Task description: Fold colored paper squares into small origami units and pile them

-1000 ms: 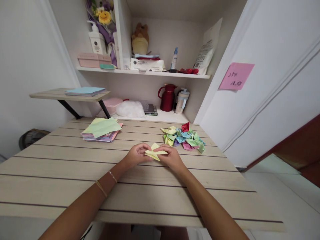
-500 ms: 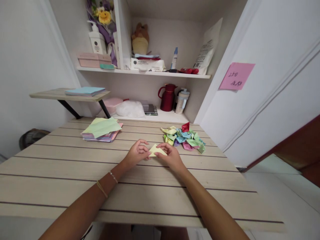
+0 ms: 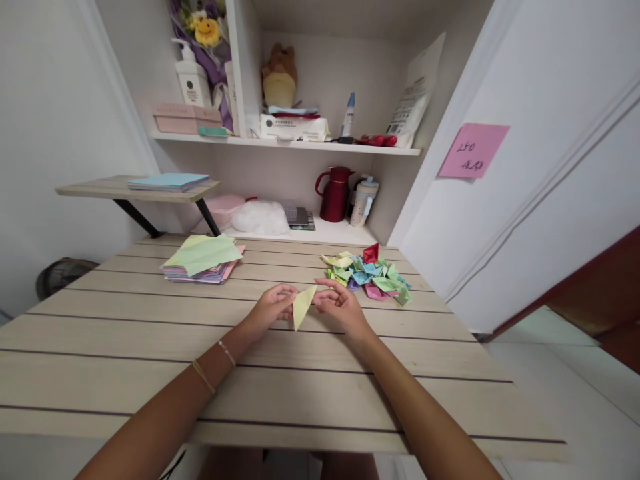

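A pale yellow folded paper triangle (image 3: 303, 307) is held above the table, one point turned downward. My left hand (image 3: 273, 309) pinches its left edge between thumb and fingers. Close by on the right, my right hand (image 3: 343, 310) has its thumb and index finger apart beside the triangle's upper corner; I cannot tell whether a fingertip touches it. Behind my right hand lies a heap of folded paper pieces (image 3: 370, 272) in green, blue, yellow, pink and purple, with a red one (image 3: 371, 253) on top.
On the slatted table (image 3: 300, 387), a stack of coloured paper sheets (image 3: 205, 257) lies at the left. More sheets (image 3: 167, 181) rest on a small raised shelf (image 3: 100, 190). A red jug (image 3: 335, 195) and a pale cup (image 3: 364, 202) stand at the back.
The yellow paper triangle has turned from lying wide between both hands to pointing downward in my left hand. My right thumb and fingers have come off its face.
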The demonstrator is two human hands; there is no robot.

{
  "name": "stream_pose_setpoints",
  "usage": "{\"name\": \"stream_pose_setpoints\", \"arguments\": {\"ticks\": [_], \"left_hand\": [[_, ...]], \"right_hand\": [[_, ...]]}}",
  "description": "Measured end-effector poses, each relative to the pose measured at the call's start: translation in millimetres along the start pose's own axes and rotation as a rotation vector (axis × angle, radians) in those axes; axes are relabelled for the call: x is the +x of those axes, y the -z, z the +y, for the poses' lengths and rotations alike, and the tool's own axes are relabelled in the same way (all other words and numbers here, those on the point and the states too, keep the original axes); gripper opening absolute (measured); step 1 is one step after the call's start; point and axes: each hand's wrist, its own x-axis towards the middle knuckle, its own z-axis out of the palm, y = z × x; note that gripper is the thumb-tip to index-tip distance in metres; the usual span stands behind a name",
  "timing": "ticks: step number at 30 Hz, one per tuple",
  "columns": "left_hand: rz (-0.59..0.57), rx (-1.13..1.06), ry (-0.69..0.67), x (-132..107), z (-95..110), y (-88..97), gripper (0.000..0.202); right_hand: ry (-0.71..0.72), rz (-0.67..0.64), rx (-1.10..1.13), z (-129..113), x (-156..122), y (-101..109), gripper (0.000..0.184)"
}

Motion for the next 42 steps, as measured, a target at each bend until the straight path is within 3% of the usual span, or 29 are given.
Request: {"name": "stream_pose_setpoints", "arguments": {"ticks": [6, 13, 20, 25, 30, 37, 42], "left_hand": [[-0.025, -0.072, 0.067, 0.1, -3.7, -1.8, 0.030], [-0.028, -0.087, 0.043, 0.8, -5.8, -2.7, 0.026], [-0.007, 0.006, -0.029, 0.0, -5.5, -9.4, 0.025], [0.035, 0.091, -0.059, 2.1, -10.0, -8.5, 0.025], [0.069, -0.011, 0.009, 0.7, -10.1, -9.5, 0.026], [-0.100, -0.164, 0.137, -5.0, -6.6, -8.4, 0.026], [-0.236, -0.164, 0.206, -7.2, -2.3, -7.4, 0.038]], "right_hand": [[-0.007, 0.011, 0.064, 8.1, 0.5, -4.8, 0.039], [0.001, -0.007, 0.066, 11.8, 0.2, -6.8, 0.031], [0.029, 0.011, -0.200, 17.2, -1.1, -5.3, 0.030], [0.164, 0.073, -0.550, 11.0, -5.9, -8.8, 0.025], [0.294, 0.045, -0.708, 4.3, -11.3, -12.0, 0.023], [0.514, -0.027, -0.758, 2.9, -11.5, -9.7, 0.036], [0.529, 0.091, -0.773, 4.6, -10.9, -8.2, 0.037]]}}
